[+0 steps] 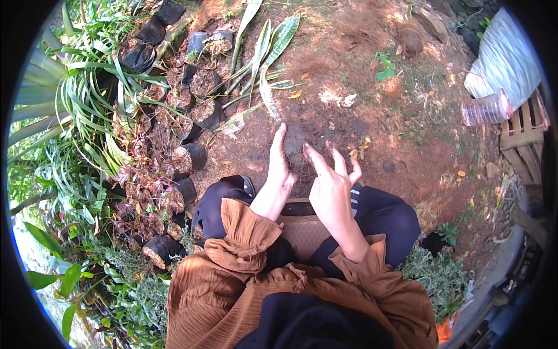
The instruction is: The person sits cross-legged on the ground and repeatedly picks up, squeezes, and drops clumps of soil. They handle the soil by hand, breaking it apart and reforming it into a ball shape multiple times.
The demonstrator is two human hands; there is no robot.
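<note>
My left hand [279, 161] is raised on edge over the soil, its fingers straight and together and its fingertips darkened with dirt. To its right, my right hand [333, 181] has spread, slightly bent fingers with soiled tips. Between the hands lies a patch of dark soil [298, 139] with thin fibres over it; neither hand holds anything that I can see. Just beyond my left fingertips is the lower end of a variegated snake plant leaf [268, 94]. More snake plant leaves [283, 39] lie behind it.
Black nursery bags of soil [197, 156] line the left, beside long-leaved plants [87, 87]. Coconut husk fibre [357, 26] and a coconut husk [409, 38] lie at the far side. At right are a white sack [501, 61], a clear plastic container [486, 109] and a wooden crate [523, 139].
</note>
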